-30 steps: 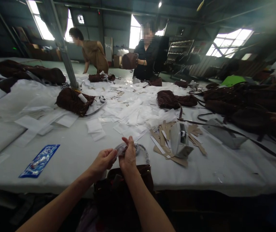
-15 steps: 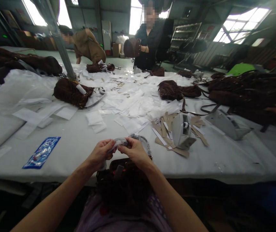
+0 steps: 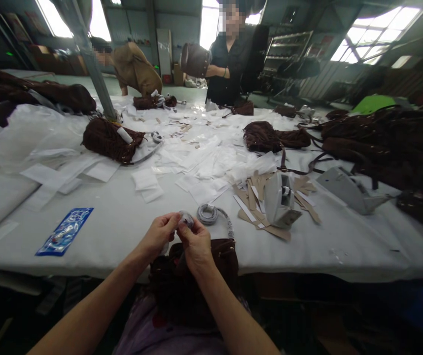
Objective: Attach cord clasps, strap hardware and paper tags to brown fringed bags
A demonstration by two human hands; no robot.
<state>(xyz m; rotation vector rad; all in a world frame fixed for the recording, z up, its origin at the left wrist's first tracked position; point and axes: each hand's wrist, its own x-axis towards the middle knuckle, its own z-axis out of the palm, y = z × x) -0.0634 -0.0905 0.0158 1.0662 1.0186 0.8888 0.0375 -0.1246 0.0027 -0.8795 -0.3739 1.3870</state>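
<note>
The left hand (image 3: pixel 160 232) and right hand (image 3: pixel 198 245) touch, pinching a curled, grey, plastic-looking strip (image 3: pixel 186 217); its long way is hard to see. A round grey wrapped coil (image 3: pixel 207 222) lies nearer the right hand, a soft dark-brown bag (image 3: pixel 227 252) just under both.

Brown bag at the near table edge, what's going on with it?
The left hand and right hand together hold a greyish wrapped strip by the brown bag. A grey coil lies on the white table, its tail reaching the bag. Across the table, a co-worker holds a second bag.
</note>
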